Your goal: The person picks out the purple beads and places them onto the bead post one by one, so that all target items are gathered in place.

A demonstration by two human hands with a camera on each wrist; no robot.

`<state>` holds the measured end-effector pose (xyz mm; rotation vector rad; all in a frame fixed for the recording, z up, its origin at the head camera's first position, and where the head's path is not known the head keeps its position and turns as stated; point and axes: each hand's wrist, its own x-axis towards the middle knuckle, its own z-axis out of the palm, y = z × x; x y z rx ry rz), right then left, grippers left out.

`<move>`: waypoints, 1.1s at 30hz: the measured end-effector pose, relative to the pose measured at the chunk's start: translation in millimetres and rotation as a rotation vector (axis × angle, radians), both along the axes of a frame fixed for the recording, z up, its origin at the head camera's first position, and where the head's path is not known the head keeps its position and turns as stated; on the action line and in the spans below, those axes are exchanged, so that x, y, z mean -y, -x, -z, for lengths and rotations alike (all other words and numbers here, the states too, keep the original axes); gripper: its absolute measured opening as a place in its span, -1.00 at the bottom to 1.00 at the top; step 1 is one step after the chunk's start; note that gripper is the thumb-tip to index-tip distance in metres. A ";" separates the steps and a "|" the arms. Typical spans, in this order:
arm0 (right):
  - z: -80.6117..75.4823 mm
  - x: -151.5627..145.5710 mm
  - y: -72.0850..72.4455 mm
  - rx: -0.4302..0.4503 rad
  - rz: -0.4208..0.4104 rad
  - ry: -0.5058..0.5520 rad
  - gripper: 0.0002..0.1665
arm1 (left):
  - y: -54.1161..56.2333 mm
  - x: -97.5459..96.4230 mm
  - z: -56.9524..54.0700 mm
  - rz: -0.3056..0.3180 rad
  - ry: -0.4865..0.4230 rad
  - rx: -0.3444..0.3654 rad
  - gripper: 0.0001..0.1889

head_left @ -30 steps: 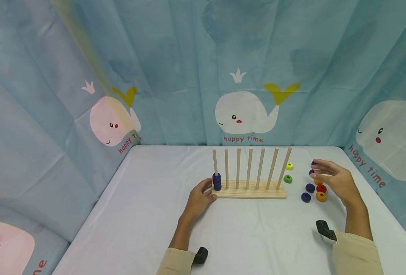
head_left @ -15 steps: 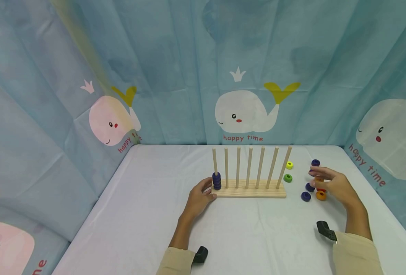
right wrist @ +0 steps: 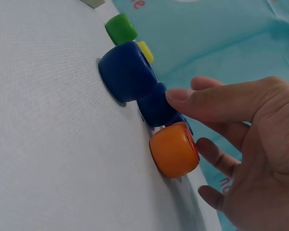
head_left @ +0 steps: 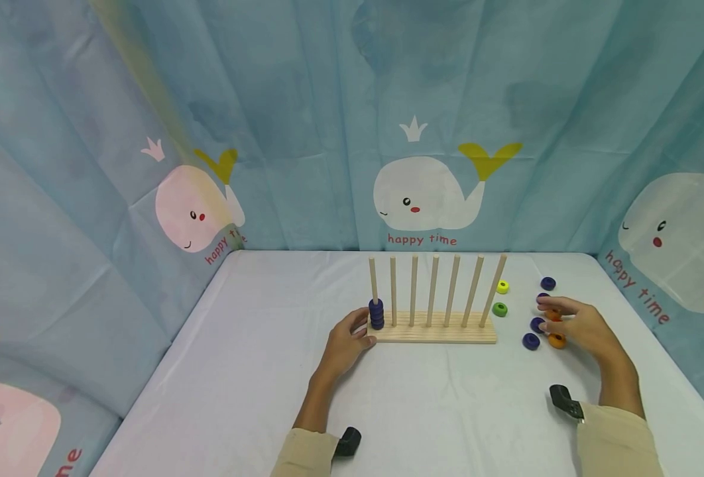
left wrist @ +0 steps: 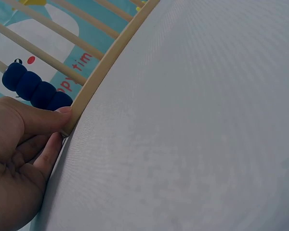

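Observation:
My left hand [head_left: 347,339] pinches the left end of a wooden peg rack [head_left: 432,336], thumb on the front edge. The rack stands on the table, and several dark blue beads [left wrist: 37,88] are stacked on its leftmost peg. To the right, my right hand [head_left: 585,326] is over a cluster of loose beads, thumb and fingers spread apart. In the right wrist view its thumb tip overlaps a blue bead [right wrist: 156,106]. A nearer blue bead [right wrist: 126,72] and an orange bead [right wrist: 173,150] sit by the fingers. A red bead is mostly hidden behind.
A yellow bead [head_left: 502,287] and a green bead [head_left: 499,309] lie just right of the rack. One more blue bead [head_left: 547,283] lies farther back. The white-covered table [head_left: 411,411] ends at a blue curtain [head_left: 304,132] printed with whales.
My right hand has come down and slightly nearer me over the beads, uncovering the farthest blue bead and covering the red one. My left hand stays on the rack.

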<state>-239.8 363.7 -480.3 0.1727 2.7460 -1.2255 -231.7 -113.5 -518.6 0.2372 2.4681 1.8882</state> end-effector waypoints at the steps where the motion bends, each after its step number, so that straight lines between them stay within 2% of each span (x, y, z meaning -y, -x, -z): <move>1: 0.0 -0.3 0.1 0.007 0.001 0.000 -0.19 | -0.1 -0.1 -0.2 0.001 0.003 -0.001 -0.31; 12: 1.8 -2.4 -1.4 0.026 -0.055 0.026 -0.18 | -1.2 -0.3 -1.3 0.001 0.001 0.000 -0.31; 22: -2.8 -2.6 -0.5 0.066 0.001 0.003 -0.14 | 0.4 0.0 2.0 -0.008 -0.013 -0.004 -0.32; 28: -8.9 1.7 -5.1 -0.022 0.023 -0.003 -0.20 | -1.4 0.2 0.4 -0.010 -0.027 -0.003 -0.32; 33: -16.7 7.8 -6.6 -0.073 0.076 0.044 -0.14 | -0.8 -0.1 0.5 -0.005 -0.026 -0.003 -0.32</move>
